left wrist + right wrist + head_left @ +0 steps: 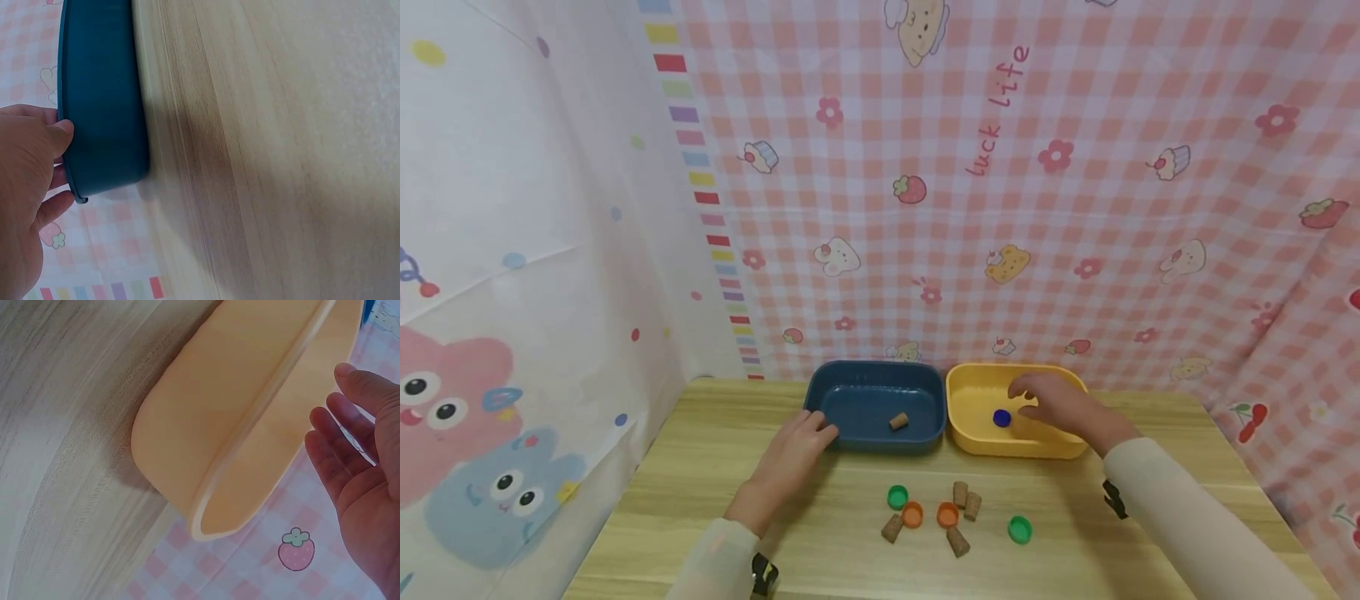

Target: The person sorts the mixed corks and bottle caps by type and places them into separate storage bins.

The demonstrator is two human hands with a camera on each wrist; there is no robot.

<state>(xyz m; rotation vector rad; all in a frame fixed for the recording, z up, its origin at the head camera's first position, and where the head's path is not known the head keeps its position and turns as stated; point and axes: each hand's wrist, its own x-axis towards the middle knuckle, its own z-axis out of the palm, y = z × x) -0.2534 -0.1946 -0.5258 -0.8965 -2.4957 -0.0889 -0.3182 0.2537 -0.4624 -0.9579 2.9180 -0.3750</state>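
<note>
While the blue cap (1002, 418) lies in the yellow bin (1018, 447), my right hand (1060, 406) hovers just beside it, released.
It hangs loosely curved; my left hand (793, 452) pinches the navy bin (880, 444)'s rim.

The left arm (715, 560) slants forward and inward behind its fingers (812, 421), its pale sleeve (727, 540) ending short of the bare left wrist (748, 505). The left hand (796, 450) is turned back upward, the fingers bent in a pinch and the thumb (60, 136) pressed opposite them. The right arm (1195, 512), sleeved alike, slants forward and inward too, with the right wrist (1114, 430) behind its fingers. The right hand (1063, 402) hangs with fingers gently bowed (a soft, relaxed curve) and its thumb apart from them. The hands are well apart, the right fingers slightly farther forward than the left ones.
</note>
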